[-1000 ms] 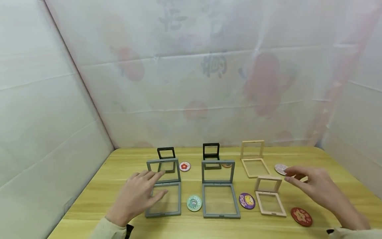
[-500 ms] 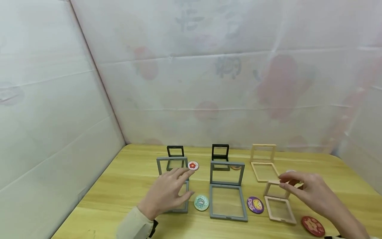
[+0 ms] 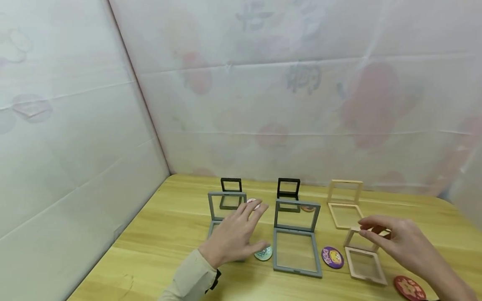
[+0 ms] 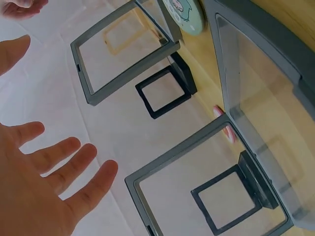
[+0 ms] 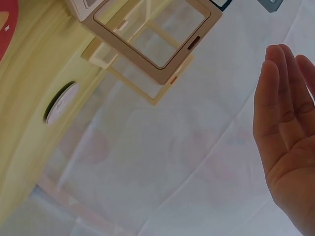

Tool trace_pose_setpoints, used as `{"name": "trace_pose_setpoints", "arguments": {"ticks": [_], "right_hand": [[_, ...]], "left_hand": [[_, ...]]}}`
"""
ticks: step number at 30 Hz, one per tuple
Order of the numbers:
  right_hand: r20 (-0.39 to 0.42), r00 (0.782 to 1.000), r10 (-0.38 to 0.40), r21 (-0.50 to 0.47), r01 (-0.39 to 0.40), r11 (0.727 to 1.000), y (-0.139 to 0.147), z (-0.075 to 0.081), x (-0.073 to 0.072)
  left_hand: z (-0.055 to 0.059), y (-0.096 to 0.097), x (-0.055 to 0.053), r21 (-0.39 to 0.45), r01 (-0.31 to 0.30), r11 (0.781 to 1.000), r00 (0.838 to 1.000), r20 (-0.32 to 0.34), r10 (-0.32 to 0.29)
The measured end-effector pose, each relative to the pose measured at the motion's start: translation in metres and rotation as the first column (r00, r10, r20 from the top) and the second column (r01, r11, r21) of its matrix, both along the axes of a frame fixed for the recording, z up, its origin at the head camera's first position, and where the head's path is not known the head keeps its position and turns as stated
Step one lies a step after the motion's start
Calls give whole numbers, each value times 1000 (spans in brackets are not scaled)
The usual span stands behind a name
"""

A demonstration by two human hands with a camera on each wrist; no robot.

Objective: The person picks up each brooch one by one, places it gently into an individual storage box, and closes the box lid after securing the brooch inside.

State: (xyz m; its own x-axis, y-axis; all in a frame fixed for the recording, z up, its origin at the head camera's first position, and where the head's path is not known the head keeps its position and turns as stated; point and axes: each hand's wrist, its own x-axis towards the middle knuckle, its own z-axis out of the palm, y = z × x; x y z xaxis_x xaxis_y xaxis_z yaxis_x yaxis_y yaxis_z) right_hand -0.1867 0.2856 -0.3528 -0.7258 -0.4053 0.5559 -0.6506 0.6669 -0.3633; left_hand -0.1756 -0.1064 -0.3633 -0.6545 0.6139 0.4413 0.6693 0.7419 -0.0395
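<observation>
My left hand (image 3: pixel 235 238) hovers over the left grey hinged display frame (image 3: pixel 227 193), covering most of its base. Its fingers are spread and hold nothing, as the left wrist view confirms. Beside it lie a green round badge (image 3: pixel 263 253), partly covered by the thumb, and a flower badge (image 3: pixel 253 201) behind the fingertips. My right hand (image 3: pixel 401 240) hangs, loosely bent and holding nothing, near the small beige frame (image 3: pixel 368 278). The right grey frame (image 3: pixel 297 271) stands unfolded between the hands, next to a purple badge (image 3: pixel 332 257). In the right wrist view lies a pale badge (image 5: pixel 64 104).
Two small black frames (image 3: pixel 231 179) stand unfolded at the back, with a larger yellowish frame (image 3: pixel 345 181) to their right. An orange badge (image 3: pixel 308 208) shows partly behind the grey lid. A red badge (image 3: pixel 409 288) lies front right. White cloth walls (image 3: pixel 263 104) enclose the wooden table (image 3: pixel 150 238).
The head view has turned left, so the table contents shift right in it. My left hand has moved right and forward over the left grey frame. My right hand stays raised near the beige frames.
</observation>
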Motion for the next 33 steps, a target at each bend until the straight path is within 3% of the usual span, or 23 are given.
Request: {"name": "trace_pose_setpoints", "arguments": {"ticks": [4,12,20,24,28,33], "right_hand": [[3,1000,4,-4,-4,1000,0,-1,0],[-35,999,-17,11,17,1000,-5,-7,2],[-102,994,42,80,-34,996,-18,-11,-7],[11,1000,29,126,-31,992,-24,-10,-6],[146,989,21,138,-42,990,-29,-9,-4],[201,980,3,168,-37,985,-34,-11,-4]], "left_hand": [[-1,7,-2,-10,-10,1000,998,55,11],[-4,18,-6,-26,3,1000,996,93,0],[-12,18,-5,-15,-34,999,989,146,35],[-15,19,-6,-21,-41,999,986,158,43],[-17,22,-9,-23,-39,999,984,170,42],[-18,26,-10,-17,-35,999,981,188,37]]}}
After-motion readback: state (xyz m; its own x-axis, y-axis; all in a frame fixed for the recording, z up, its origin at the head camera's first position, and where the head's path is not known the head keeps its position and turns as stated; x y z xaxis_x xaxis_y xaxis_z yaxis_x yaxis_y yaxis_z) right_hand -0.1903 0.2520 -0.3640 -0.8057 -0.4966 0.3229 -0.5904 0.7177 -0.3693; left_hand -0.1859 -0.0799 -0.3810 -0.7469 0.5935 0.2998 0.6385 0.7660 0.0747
